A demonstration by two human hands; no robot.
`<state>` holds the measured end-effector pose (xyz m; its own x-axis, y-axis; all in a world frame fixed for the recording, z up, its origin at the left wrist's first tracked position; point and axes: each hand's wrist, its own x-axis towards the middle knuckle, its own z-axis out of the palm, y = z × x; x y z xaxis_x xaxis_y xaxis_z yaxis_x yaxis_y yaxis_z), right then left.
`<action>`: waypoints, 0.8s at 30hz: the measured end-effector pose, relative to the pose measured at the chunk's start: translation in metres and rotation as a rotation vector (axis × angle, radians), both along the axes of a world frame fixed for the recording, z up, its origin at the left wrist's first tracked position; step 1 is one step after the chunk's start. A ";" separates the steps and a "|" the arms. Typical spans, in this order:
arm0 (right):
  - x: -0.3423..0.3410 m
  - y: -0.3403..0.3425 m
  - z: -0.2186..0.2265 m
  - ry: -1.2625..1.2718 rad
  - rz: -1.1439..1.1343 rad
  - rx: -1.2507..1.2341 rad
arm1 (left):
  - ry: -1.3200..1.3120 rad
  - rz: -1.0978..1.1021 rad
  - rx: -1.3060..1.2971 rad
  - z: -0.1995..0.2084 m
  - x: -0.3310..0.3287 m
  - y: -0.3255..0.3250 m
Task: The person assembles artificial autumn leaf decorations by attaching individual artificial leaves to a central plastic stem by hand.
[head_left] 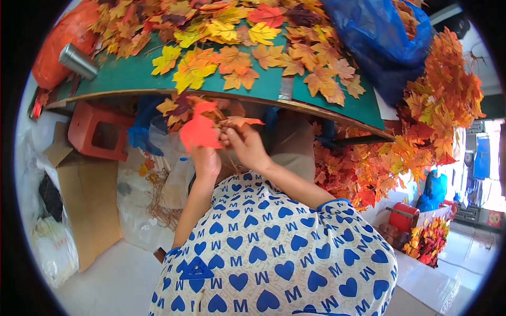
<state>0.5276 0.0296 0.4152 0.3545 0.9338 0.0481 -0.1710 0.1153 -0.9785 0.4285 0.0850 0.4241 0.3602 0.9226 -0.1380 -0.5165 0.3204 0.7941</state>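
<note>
My left hand [205,160] grips a red-orange artificial maple leaf [199,129] just below the table edge. My right hand [246,146] pinches a smaller orange leaf [240,121] beside it, fingertips touching the red leaf's base. Both hands sit over my lap, above my blue-heart patterned white garment [263,247]. More loose leaves [179,108] hang in a cluster behind the hands.
A green table [132,76] covered with yellow and orange leaves [232,52] spans the top. On it stand a metal cup [78,61] and a blue plastic bag [382,39]. Leafy branches [421,137] pile at right; cardboard [87,200] and an orange stool [100,131] lie left.
</note>
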 end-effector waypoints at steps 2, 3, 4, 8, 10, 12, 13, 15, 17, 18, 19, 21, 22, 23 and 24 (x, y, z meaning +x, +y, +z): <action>-0.003 -0.008 0.007 -0.310 0.056 -0.051 | 0.076 0.150 0.056 -0.001 -0.001 0.004; -0.004 -0.009 0.004 -0.460 0.048 0.030 | 0.077 0.140 0.051 0.000 0.002 0.003; -0.005 -0.012 0.008 -0.424 0.090 -0.070 | 0.060 0.183 0.018 0.001 0.003 0.003; 0.005 -0.015 0.018 -0.012 0.038 -0.166 | 0.064 0.201 -0.035 -0.013 0.002 0.006; 0.016 -0.014 0.012 0.114 0.009 -0.114 | -0.022 0.108 -0.124 -0.015 0.009 0.004; 0.020 -0.015 0.015 0.104 0.028 -0.151 | -0.028 -0.050 -0.231 -0.011 0.011 -0.001; 0.019 -0.015 0.014 0.136 0.046 -0.131 | -0.020 -0.034 -0.232 -0.013 0.008 -0.002; 0.016 -0.014 0.013 0.148 0.052 -0.116 | -0.182 -0.310 -0.250 -0.015 0.007 -0.004; 0.017 -0.014 0.011 0.147 0.015 -0.097 | -0.104 -0.237 -0.274 0.000 0.015 -0.008; 0.016 -0.015 0.007 0.152 0.023 -0.089 | -0.053 -0.225 -0.251 0.000 0.015 -0.006; 0.017 -0.015 0.007 0.151 0.029 -0.081 | -0.009 -0.215 -0.226 0.001 0.016 -0.004; 0.019 -0.019 0.012 0.108 0.056 -0.115 | 0.017 -0.316 -0.202 0.006 0.010 -0.005; 0.020 -0.021 0.013 0.120 0.065 -0.105 | -0.049 -0.423 -0.147 -0.009 0.000 -0.001; 0.024 -0.024 0.012 0.135 0.075 -0.098 | -0.068 -0.457 -0.139 -0.010 0.003 -0.004; 0.031 -0.029 0.016 0.117 0.048 -0.093 | -0.075 -0.458 -0.083 -0.009 0.004 -0.007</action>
